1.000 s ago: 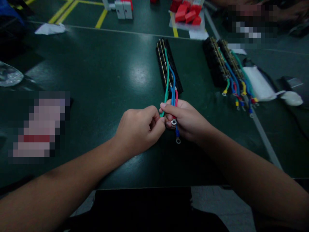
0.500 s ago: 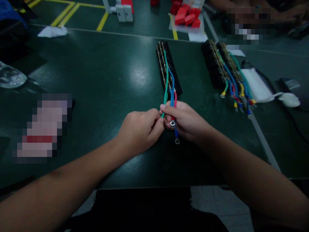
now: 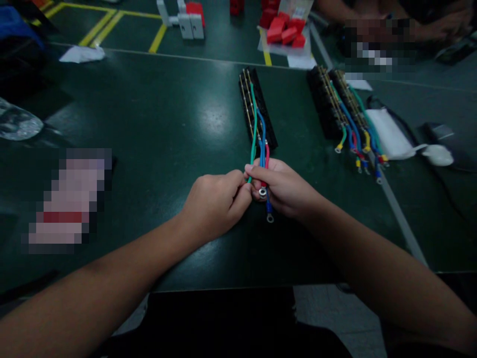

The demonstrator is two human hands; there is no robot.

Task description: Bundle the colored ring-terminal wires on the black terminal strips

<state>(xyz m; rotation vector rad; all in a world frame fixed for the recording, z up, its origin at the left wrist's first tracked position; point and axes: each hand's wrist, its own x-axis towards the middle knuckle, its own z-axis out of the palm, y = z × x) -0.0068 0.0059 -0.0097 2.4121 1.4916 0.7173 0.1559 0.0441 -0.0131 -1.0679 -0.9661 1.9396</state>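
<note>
A long black socket strip (image 3: 269, 127) with brass bars lies on the green table, its wires running toward me. My left hand (image 3: 221, 199) is closed, thumb and finger pinching the lower end of the green wire (image 3: 255, 127); that end is hidden in the fingers. My right hand (image 3: 285, 186) is closed around the blue wires (image 3: 263, 136) and the red wire (image 3: 267, 151), its thumb against the green one. Below its fingers show a ring terminal (image 3: 263, 193) and another with a blue sleeve (image 3: 270, 211).
Two similar wired strips (image 3: 328, 109) lie to the right, beside a white pouch (image 3: 389, 134) and a white plug-like piece (image 3: 438, 154). Red blocks (image 3: 286, 31) and grey parts (image 3: 192, 26) stand at the back. A blurred-out flat object (image 3: 70, 199) lies left. Another person's arms (image 3: 443, 22) are back right.
The view has shifted slightly, so the far things sit a little lower and to the left. Both hands keep their hold on the wires.
</note>
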